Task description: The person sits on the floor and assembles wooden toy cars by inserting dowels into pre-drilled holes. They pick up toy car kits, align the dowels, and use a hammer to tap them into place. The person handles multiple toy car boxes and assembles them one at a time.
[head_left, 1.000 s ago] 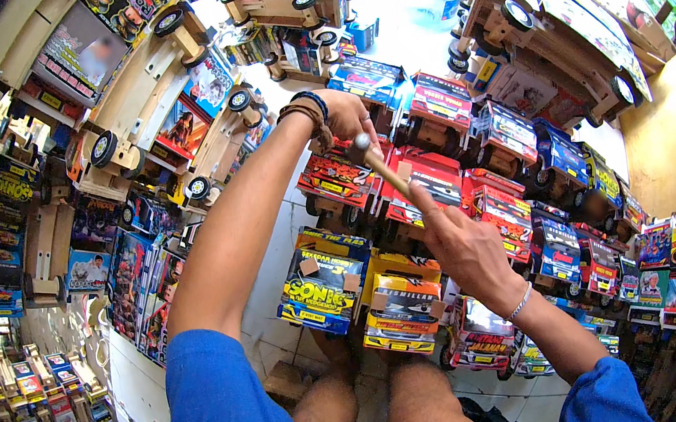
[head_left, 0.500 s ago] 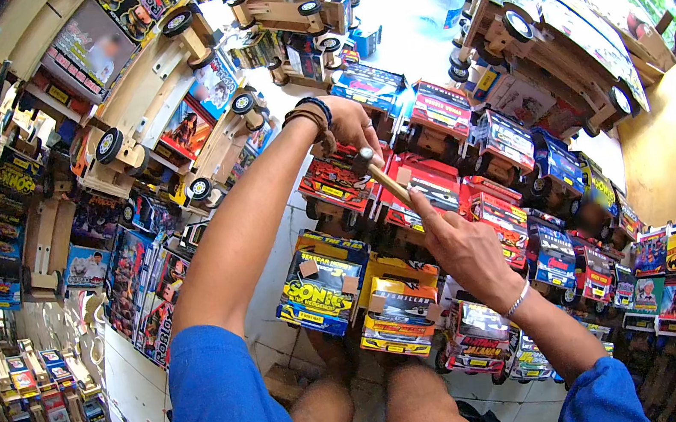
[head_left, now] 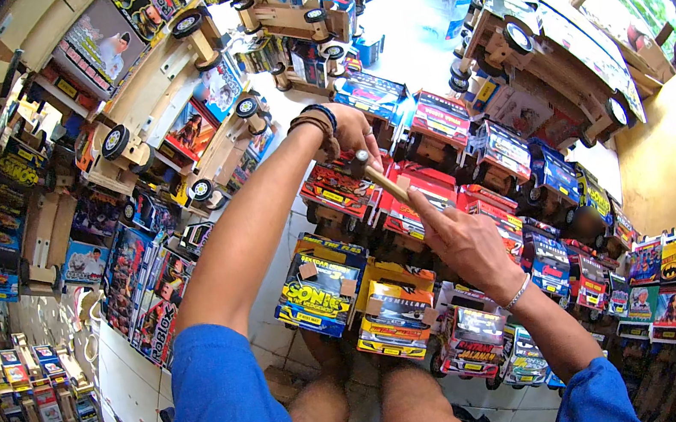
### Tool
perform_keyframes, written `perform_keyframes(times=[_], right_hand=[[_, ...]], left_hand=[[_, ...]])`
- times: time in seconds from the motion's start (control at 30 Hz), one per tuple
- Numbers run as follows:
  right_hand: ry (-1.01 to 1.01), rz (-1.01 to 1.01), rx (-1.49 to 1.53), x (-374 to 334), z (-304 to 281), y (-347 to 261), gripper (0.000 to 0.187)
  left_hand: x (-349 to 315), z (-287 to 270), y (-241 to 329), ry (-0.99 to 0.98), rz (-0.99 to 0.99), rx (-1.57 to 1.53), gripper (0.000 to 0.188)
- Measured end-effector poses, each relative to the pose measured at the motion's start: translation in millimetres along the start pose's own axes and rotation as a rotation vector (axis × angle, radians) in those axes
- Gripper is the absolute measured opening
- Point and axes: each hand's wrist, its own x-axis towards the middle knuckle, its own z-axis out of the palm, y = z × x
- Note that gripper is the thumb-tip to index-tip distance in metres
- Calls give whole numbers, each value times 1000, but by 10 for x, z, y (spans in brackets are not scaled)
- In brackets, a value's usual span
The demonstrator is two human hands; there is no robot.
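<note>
My right hand is closed around the wooden handle of a small hammer, index finger stretched along it. The metal head lies close beside the fingers of my left hand. That hand reaches out farther, fingers bent downward at the far end of a red toy truck; what they pinch, if anything, is hidden. Beneath the hammer is another red toy truck. Nearer to me stand a blue-and-yellow toy truck and an orange-and-yellow one, both with small brown patches on them.
Rows of toy trucks, among them a blue one, fill the floor to the right. Wooden truck bodies with black wheels are stacked at the left. Printed panels lie on white tiles. A large clear bottle stands at the back.
The whole view has shifted slightly. Both hands and the hammer keep nearly the same places relative to the red trucks.
</note>
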Motion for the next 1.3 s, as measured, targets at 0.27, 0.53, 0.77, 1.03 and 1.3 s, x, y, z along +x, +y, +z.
perform_keyframes(times=[0.27,0.53,0.77,1.03,1.3], right_hand=[[51,16,-19,-70,7,-57,65],[92,23,-26,-95,-24,-48,59],[152,82,4,-150,-425,-24,55],[448,155,558,-250,-1156,-571,55],[607,183,668,-466,-1409,-904,42]], left_hand=[[-50,46,-3,12,-71,-121,38],[-274,89,55,458,-43,-20,58],[-771,69,563,759,-100,-599,35],[-1373,698,1678,839,459,-1090,50],[-1579,1245,2126,1062,624,-1602,42]])
